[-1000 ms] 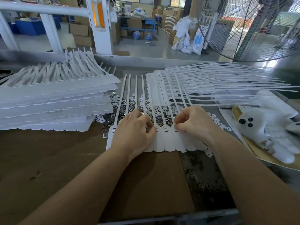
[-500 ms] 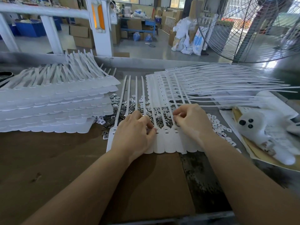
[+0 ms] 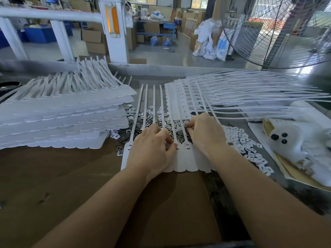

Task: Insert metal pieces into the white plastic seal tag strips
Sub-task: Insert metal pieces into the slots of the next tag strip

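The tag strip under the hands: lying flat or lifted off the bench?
Flat. The tag strip lies on the brown cardboard, tails pointing away, with the left hand resting on it.

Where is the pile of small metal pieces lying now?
In the head view the metal pieces lie mid-table, under the strip tails, between the stacked strips on the left and the right hand.

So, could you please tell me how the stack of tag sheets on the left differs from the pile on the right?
The left stack is tall, its tails bent upward and back; the right pile lies flatter, its tails fanning rightward across the bench. The left stack's sheets overlap in steps; the right pile's are offset sideways. Both are white plastic seal tag sheets.
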The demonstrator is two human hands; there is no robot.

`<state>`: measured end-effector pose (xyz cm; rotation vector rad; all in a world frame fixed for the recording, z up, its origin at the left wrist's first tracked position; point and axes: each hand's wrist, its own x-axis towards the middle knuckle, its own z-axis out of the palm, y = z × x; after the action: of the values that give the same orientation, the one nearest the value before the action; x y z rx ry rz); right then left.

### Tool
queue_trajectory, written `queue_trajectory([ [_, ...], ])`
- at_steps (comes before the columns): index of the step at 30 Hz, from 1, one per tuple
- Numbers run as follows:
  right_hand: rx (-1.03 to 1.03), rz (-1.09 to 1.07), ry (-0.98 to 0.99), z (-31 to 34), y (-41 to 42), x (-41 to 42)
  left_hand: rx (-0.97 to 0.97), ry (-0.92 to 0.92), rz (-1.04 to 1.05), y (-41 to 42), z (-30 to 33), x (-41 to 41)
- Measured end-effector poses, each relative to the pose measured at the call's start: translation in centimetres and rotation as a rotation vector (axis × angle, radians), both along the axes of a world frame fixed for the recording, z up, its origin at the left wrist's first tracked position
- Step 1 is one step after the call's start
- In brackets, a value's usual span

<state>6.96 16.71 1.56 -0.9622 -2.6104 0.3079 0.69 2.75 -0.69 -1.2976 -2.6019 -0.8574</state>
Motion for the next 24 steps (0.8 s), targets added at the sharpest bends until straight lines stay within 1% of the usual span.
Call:
queue_trajectory([
  [2,0.034,0.014,0.005,-0.2,-0.1,0.0,-0.003,-0.001,0.000,0.0,0.0,0.0],
  [4,0.026,0.032,0.080,-0.3,0.0,0.2,-0.005,0.000,-0.001,0.0,0.1,0.0],
  [6,-0.046,0.030,0.201,-0.3,0.1,0.5,-0.007,-0.001,-0.005,0.0,0.1,0.0],
  [8,-0.158,0.018,0.313,0.1,0.3,1.0,-0.007,-0.001,-0.010,0.0,0.1,0.0],
  [11,-0.262,0.023,0.404,0.5,0.5,2.1,-0.005,0.000,-0.017,0.0,0.1,-0.1],
  [19,-0.357,0.019,0.369,1.5,0.9,5.1,-0.007,-0.004,-0.018,0.0,0.1,0.0],
  [24,-0.383,0.019,0.272,1.9,1.2,6.2,-0.016,-0.006,-0.015,-0.1,0.1,0.0],
])
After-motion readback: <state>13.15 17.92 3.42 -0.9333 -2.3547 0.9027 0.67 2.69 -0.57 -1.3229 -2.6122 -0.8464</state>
